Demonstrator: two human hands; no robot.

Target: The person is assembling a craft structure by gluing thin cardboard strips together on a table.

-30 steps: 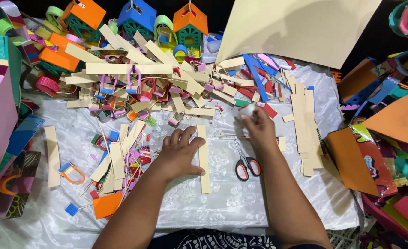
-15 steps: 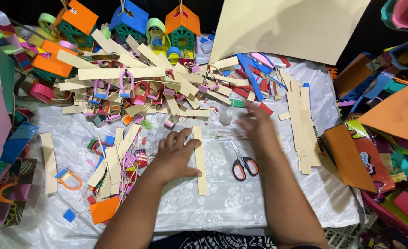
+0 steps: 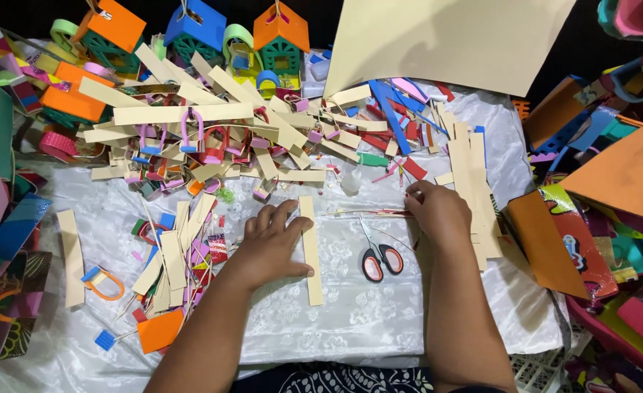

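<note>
Left hand point(image 3: 269, 246) is lying flat, palm down and fingers spread, on the white patterned cloth point(image 3: 350, 320) covering the counter; it is grasping nothing, with its fingertips and thumb pressing against the left edge of a long cream strip point(image 3: 310, 251). The strip is lying roughly upright in the view, at the centre of the cloth, just left of the scissors point(image 3: 376, 255). Right hand point(image 3: 441, 212) is resting knuckles up near the right stack of cream strips point(image 3: 474, 189), its fingers curling down onto thin sticks point(image 3: 369, 213) that are running leftward across the cloth toward the strip; whether the fingers are actually pinching the sticks cannot be told. The scissors, with red and black handles, are lying closed between the two hands, blades pointing away from the person. A large heap of cream strips and coloured loops point(image 3: 205, 138) is filling the far left of the cloth, with small paper houses point(image 3: 198, 25) standing behind it. A big cream sheet point(image 3: 445, 40) is lying at the far right, and orange sheets point(image 3: 627, 171) are piling up beside the right forearm.
</note>
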